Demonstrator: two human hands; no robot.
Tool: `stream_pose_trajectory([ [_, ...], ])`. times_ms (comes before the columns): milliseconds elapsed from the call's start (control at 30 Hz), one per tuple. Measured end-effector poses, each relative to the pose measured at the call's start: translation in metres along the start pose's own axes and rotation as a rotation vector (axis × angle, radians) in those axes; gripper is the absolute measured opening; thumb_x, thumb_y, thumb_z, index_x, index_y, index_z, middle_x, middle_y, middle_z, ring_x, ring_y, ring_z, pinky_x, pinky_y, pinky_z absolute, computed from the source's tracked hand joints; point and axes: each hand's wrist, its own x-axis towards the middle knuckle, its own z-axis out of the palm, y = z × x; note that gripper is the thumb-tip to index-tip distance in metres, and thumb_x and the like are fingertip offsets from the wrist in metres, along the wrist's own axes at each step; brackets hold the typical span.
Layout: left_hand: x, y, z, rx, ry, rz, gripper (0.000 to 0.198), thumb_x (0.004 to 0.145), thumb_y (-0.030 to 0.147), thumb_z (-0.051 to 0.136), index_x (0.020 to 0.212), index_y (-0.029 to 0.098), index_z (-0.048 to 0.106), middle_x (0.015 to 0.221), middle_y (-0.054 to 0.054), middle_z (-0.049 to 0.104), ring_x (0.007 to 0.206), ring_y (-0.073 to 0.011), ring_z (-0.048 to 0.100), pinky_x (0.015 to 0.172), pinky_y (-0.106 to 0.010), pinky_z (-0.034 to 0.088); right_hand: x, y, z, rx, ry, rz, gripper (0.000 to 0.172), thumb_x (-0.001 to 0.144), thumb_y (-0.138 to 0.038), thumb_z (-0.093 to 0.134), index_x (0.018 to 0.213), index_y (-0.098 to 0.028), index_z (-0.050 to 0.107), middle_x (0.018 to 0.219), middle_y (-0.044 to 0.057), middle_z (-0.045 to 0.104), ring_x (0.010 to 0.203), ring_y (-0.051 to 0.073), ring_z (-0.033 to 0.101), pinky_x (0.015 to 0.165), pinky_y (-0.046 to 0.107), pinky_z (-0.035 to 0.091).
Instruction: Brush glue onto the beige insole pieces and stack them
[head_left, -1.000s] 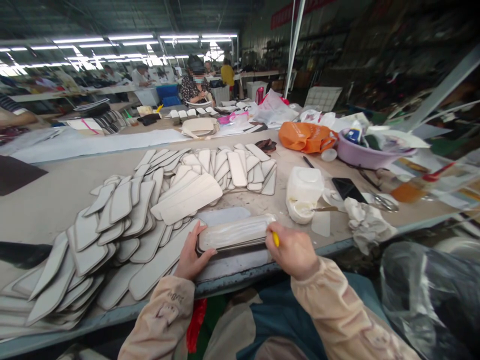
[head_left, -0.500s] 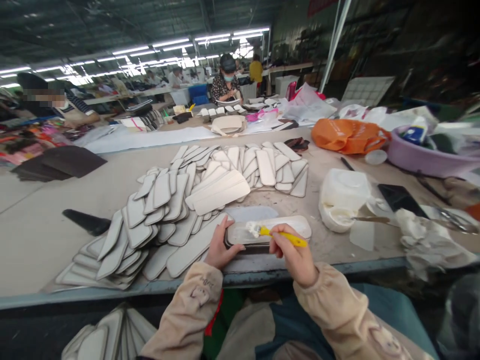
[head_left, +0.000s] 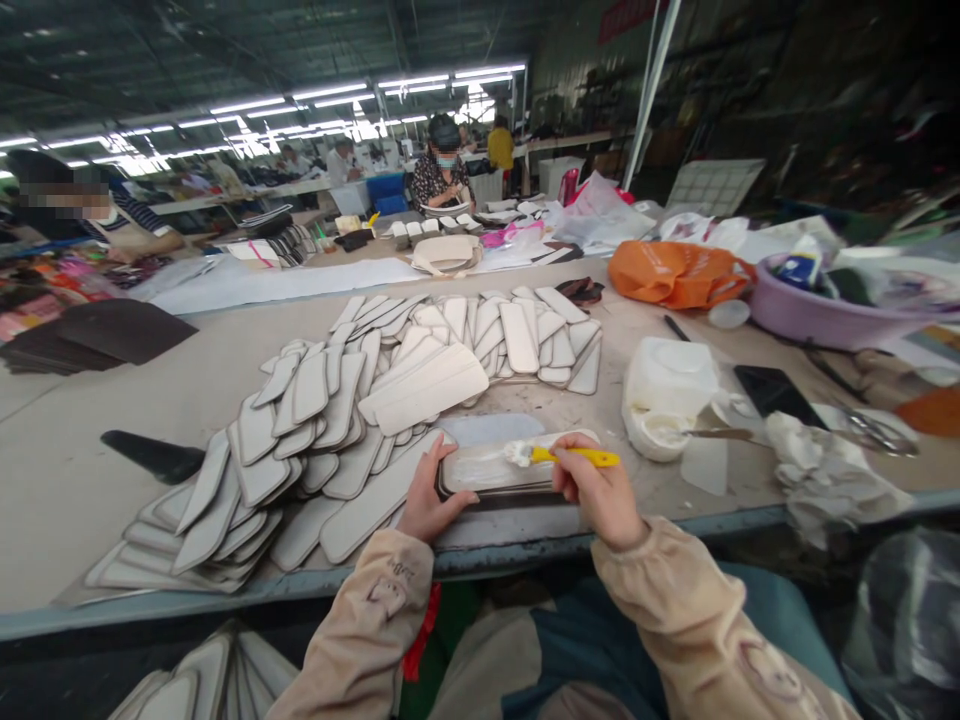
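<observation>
Listing the head view, we enter first the right hand (head_left: 596, 490), closed around a yellow-handled brush (head_left: 589, 457), whose whitened bristles rest on the top panel (head_left: 484, 471). Second, the left hand (head_left: 429, 500), apart from the right, clasping the left end of the panel stack (head_left: 510, 491) between thumb and fingers. The stack lies near the front edge of the table (head_left: 67, 430), just in front of a pale sheet (head_left: 487, 429); we see white streaks on its uppermost face, chiefly left of the bristles. Beside it, to the left and behind: a loose heap of grey-white panels (head_left: 255, 450). To the right, apart: a cut white container (head_left: 670, 375), a spatula (head_left: 720, 434) leaning in its mouth, and crumpled paper (head_left: 829, 475). Step in hand, as we judge it: spreading white paste over the panel. The next move, in our judgement, calls for flat, even strokes out to the rim, the left hand bracing the layers against sliding
</observation>
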Motion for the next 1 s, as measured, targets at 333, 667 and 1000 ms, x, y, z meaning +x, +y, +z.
stream_pose_trajectory([
  [333,-0.001,-0.006,0.002,-0.018,-0.023,-0.006,0.097,0.071,0.046,0.073,0.148,0.020,0.020,0.135,-0.015,0.051,0.128,-0.0306,0.047,0.109,-0.048,0.034,0.002,0.027,0.058,0.178,-0.211,0.042,0.022,0.086,-0.041,0.051,0.086,-0.020,0.055,0.059,-0.003,0.061,0.047,0.010,0.054,0.047,0.020,0.042],
  [667,-0.002,-0.003,0.000,0.012,-0.009,-0.031,0.096,0.069,0.044,0.075,0.148,0.019,0.026,0.138,-0.015,0.051,0.133,-0.0323,0.043,0.113,-0.051,0.029,-0.003,-0.016,-0.031,-0.010,0.171,-0.106,0.020,0.085,-0.039,0.056,0.082,-0.020,0.058,0.054,-0.003,0.057,0.044,0.010,0.046,0.044,0.022,0.036],
  [1000,0.018,0.009,-0.042,0.338,0.311,0.057,0.037,0.086,0.041,0.058,0.115,0.020,0.065,0.115,-0.010,0.068,0.110,-0.0247,0.062,0.099,-0.040,0.047,-0.009,-0.028,-0.057,0.188,0.295,-0.339,0.017,0.087,-0.037,0.059,0.085,-0.020,0.058,0.061,-0.001,0.059,0.049,0.009,0.048,0.045,0.020,0.038],
])
